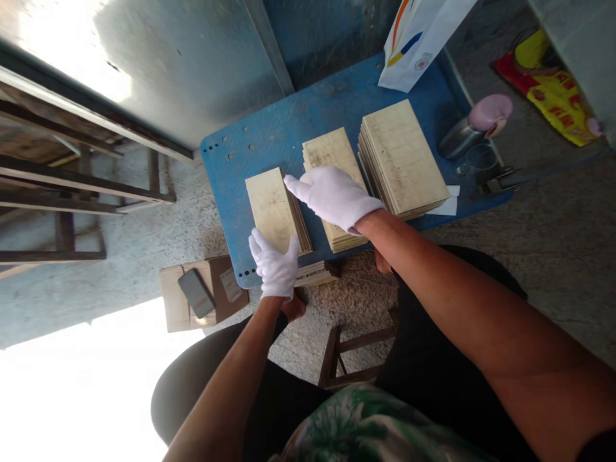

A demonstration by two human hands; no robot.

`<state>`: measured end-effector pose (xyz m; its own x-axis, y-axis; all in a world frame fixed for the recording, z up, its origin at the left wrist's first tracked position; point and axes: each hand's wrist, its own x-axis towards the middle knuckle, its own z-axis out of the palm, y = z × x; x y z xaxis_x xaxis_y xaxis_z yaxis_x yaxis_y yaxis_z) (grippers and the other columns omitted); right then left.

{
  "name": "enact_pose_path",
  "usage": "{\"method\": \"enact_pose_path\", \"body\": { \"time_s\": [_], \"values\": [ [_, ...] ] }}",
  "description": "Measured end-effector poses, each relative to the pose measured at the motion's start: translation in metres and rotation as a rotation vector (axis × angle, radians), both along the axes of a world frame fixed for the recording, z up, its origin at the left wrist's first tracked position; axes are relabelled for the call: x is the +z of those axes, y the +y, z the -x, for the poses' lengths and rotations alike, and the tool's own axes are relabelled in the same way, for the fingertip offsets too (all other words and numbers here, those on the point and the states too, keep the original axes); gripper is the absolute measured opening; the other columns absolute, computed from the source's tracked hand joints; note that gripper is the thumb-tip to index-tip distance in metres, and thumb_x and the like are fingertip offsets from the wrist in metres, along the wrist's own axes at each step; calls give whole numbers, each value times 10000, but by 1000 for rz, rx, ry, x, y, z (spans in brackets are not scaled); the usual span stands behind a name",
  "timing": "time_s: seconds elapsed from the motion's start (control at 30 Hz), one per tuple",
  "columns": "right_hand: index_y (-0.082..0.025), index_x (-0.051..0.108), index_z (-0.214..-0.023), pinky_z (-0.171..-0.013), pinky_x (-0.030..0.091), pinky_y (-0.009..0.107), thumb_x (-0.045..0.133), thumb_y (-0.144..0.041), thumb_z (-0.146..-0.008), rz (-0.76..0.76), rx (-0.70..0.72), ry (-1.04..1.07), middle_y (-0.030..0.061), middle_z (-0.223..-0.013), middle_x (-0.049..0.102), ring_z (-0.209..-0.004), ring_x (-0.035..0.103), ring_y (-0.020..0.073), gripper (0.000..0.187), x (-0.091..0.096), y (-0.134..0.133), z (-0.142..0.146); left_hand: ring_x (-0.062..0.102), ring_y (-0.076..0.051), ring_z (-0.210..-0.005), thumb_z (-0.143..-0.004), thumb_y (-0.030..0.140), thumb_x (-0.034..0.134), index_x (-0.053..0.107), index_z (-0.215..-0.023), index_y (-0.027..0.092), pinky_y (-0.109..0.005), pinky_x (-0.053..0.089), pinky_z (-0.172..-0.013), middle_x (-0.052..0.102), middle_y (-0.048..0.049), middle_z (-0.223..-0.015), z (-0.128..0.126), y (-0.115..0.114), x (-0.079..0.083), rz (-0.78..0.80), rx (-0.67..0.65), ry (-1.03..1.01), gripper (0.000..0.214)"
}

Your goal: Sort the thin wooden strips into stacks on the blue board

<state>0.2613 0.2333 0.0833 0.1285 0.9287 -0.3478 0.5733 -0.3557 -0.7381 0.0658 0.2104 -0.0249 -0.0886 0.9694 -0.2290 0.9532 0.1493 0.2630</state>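
Note:
Both of my hands wear white gloves. My left hand [276,266] is at the near end of the left stack of thin wooden boards [272,202], its thumb and fingers spread apart across that end. My right hand [334,196] reaches over the middle stack of boards [332,151] and covers part of it. Its fingers stretch toward the far right corner of the left stack; whether they touch it I cannot tell. A taller stack of boards [404,157] stands to the right. All three stacks rest on a blue table [279,138].
A white paper bag [418,48], a steel flask with a pink lid [464,131] and a clear cup [481,157] stand on the right side. More boards [315,274] lie below the table's front edge. A phone [196,292] lies on a cardboard box [173,301] at lower left.

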Motion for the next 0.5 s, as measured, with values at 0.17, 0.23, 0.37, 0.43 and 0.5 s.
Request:
{"method": "enact_pose_path", "body": {
  "time_s": [0.17, 0.23, 0.37, 0.43, 0.5],
  "values": [
    [-147, 616, -723, -648, 351, 277, 358, -541, -944, -23, 11, 15, 61, -692, 598, -669, 531, 144, 520, 3, -4, 0, 256, -332, -1399, -799, 672, 485, 146, -1489, 63, -417, 289, -1124, 243, -258, -1494, 37, -69, -18, 148, 277, -18, 981],
    [-145, 622, -736, -654, 355, 282, 362, -533, -941, -19, 12, 22, 63, -690, 598, -667, 532, 147, 511, 3, -6, 0, 299, -334, -1381, -781, 665, 522, 175, -1479, 69, -401, 308, -1112, 283, -256, -1474, 50, -91, -28, 239, 302, -18, 981],
    [-138, 633, -766, -659, 358, 287, 378, -520, -939, -21, 3, 20, 68, -692, 600, -668, 531, 152, 491, 3, -7, -1, 466, -316, -1268, -790, 670, 508, 297, -1440, 147, -382, 381, -1046, 442, -208, -1383, 63, -115, -47, 358, 339, -81, 861],
    [-137, 636, -777, -654, 358, 288, 387, -518, -935, -25, -7, 23, 69, -692, 599, -663, 528, 154, 481, 3, -7, -1, 539, -292, -1186, -798, 678, 493, 363, -1401, 199, -375, 409, -1007, 534, -166, -1295, 63, -118, -54, 360, 384, -154, 781],
    [-139, 638, -788, -651, 358, 288, 397, -518, -932, -33, -15, 24, 71, -692, 599, -665, 526, 156, 472, 3, -6, -2, 552, -278, -1163, -794, 667, 514, 414, -1362, 216, -370, 406, -998, 563, -145, -1259, 61, -118, -60, 330, 396, -243, 732]
  ]
}}
